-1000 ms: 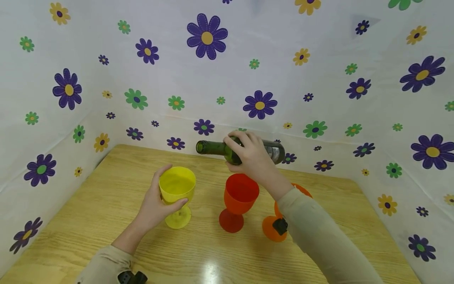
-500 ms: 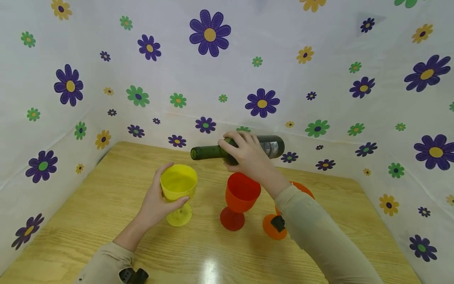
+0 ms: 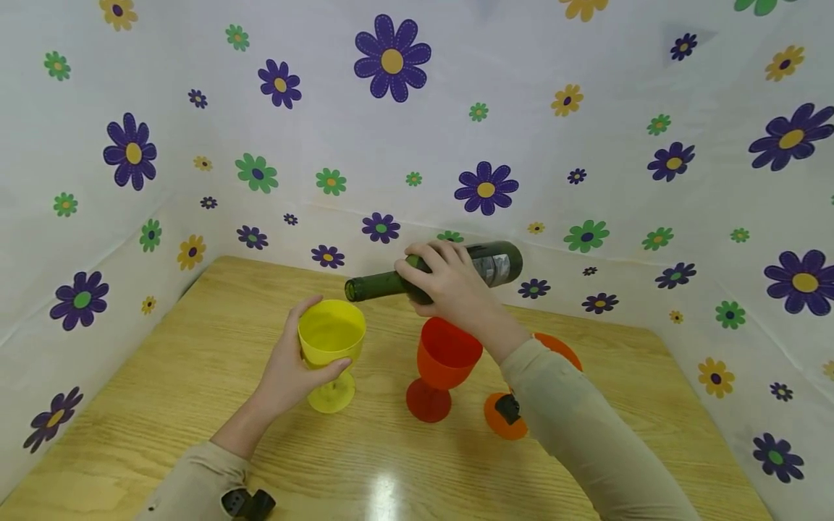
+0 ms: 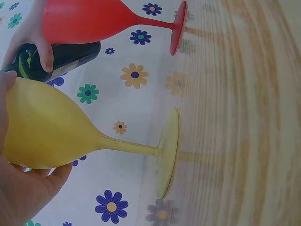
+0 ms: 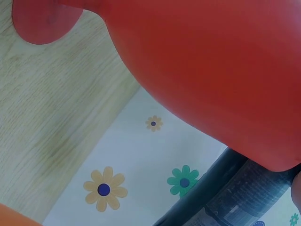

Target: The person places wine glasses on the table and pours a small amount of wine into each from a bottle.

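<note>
The left hand (image 3: 289, 373) holds the bowl of the yellow cup (image 3: 331, 335), with the thumb on the far side and the fingers curled round the near side. The cup stands upright, and its foot rests on the wooden table (image 3: 163, 405) just below the hand.

The right hand (image 3: 449, 289) is curled over the top of the dark green bottle (image 3: 502, 262) and grips it where the neck meets the body. The bottle lies almost flat in the air, tipped a little. Its open mouth points toward the left hand and sits just above the far rim of the yellow cup.

Right under the right hand stands a red cup (image 3: 446, 358). Under that wrist and sleeve is an orange cup (image 3: 504, 416), partly hidden. White walls with flowers (image 3: 391, 61) stand behind the table.
</note>
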The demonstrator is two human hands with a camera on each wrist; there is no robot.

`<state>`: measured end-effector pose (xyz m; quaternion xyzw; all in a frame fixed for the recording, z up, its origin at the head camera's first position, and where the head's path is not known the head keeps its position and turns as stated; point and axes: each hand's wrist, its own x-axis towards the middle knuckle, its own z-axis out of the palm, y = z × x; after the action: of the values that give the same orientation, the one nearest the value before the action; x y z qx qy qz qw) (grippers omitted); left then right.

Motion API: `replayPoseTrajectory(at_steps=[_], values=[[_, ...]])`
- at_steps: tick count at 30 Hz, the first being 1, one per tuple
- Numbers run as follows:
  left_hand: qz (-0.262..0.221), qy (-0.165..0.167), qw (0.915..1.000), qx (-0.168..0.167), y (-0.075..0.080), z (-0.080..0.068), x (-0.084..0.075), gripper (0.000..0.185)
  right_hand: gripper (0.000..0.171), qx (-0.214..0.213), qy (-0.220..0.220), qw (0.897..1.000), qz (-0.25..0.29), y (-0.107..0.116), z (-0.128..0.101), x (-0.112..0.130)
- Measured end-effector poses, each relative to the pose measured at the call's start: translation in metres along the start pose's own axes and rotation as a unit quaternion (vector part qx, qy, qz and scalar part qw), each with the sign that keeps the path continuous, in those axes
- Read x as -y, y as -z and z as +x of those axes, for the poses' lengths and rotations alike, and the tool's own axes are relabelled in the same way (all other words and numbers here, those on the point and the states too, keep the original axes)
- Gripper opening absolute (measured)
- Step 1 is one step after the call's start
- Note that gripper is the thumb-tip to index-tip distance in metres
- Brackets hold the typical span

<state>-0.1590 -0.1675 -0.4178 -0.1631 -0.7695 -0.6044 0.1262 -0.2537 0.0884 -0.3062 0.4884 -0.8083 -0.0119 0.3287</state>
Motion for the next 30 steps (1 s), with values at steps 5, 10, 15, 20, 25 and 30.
replayPoseTrajectory(at_steps=[5, 10, 15, 20, 25, 30], values=[[-0.003, -0.002, 1.0, 0.001, 0.0, 0.0, 0.0, 0.096, 0.048, -0.001, 0.014, 1.0, -0.012, -0.002, 0.002, 0.001], [-0.006, 0.0, 1.0, 0.002, 0.0, 0.0, -0.001, 0.096, 0.049, 0.002, 0.02, 1.0, -0.012, -0.003, 0.003, 0.003], [-0.007, -0.001, 1.0, 0.003, 0.001, 0.0, -0.001, 0.096, 0.047, 0.006, 0.024, 1.0, -0.015, -0.003, 0.004, 0.004], [-0.006, 0.001, 1.0, 0.004, 0.001, 0.0, -0.005, 0.096, 0.047, 0.011, 0.03, 0.999, -0.026, -0.002, 0.005, 0.004], [-0.002, 0.007, 0.9999, 0.007, 0.001, -0.002, -0.03, 0.093, 0.046, 0.006, 0.042, 0.998, -0.042, -0.001, 0.006, 0.005], [-0.001, 0.003, 1.0, 0.008, 0.002, -0.003, -0.038, 0.091, 0.045, 0.001, 0.047, 0.998, -0.052, -0.003, 0.007, 0.004]])
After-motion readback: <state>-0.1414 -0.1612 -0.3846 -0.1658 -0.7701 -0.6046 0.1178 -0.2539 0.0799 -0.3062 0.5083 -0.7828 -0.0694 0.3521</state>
